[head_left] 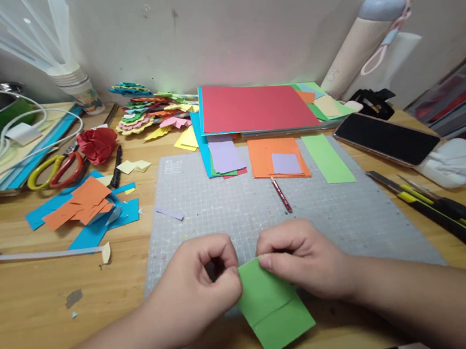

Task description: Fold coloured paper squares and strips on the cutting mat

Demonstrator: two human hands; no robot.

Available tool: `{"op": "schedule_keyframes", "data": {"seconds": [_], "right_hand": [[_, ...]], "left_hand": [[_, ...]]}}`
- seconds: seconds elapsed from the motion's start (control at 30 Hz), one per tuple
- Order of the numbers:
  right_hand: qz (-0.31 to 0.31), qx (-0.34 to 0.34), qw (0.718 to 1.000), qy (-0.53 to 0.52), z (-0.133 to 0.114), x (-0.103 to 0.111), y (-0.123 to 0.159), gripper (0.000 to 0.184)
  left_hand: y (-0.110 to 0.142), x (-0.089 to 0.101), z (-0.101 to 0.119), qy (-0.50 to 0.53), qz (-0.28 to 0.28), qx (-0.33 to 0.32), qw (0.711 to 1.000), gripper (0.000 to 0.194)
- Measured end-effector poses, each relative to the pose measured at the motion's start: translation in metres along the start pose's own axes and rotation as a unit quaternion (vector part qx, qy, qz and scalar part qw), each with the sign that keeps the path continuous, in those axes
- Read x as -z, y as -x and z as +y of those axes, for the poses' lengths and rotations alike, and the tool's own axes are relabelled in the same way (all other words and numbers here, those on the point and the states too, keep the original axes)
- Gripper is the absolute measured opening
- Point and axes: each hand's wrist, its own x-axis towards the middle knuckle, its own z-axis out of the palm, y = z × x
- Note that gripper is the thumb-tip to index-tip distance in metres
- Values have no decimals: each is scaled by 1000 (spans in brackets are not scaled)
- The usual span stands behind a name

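A folded piece of green paper [274,307] is held over the near edge of a grey cutting mat [228,204]. My left hand [199,286] is closed and pinches its upper left corner. Pinching the upper right edge, my right hand [301,257] is closed too. A crease runs across the middle of the paper. Its lower half hangs free toward me.
Coloured paper sheets [256,107], orange [276,157] and purple [225,155] pieces and a green strip [327,158] lie at the mat's far edge, with a red pencil [281,193]. Scissors [56,170] and scraps are left; a phone [386,138] and utility knives [446,214] are right.
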Motion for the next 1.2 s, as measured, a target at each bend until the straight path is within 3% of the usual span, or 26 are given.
{"op": "schedule_keyframes", "data": {"seconds": [0.1,0.27,0.4,0.53,0.6,0.7,0.87,1.2], "right_hand": [[35,5,999,-13,-1,8,1,20],[185,-11,981,-65,2,22,1,22],[105,-38,990,-86,4,16,-1,23],[19,-59,990,-123,5,5,-2,15],[26,-50,989,-138,5,2,-2,8],[48,-39,990,-127,5,0,-1,22],[22,-23,996,-83,3,-3,-1,31],[-8,-38,985,-169,5,-7,-2,37]], "left_hand": [[0,4,2,19,4,5,1000,8],[-4,9,0,28,49,3,998,11],[-5,8,-1,79,58,-17,995,14],[-2,5,1,38,45,-11,998,20],[-2,4,1,13,37,-3,999,21],[-2,2,0,-30,19,11,999,20],[-2,-1,-2,-80,2,29,996,18],[1,-4,-1,-111,-1,-27,993,20]]}}
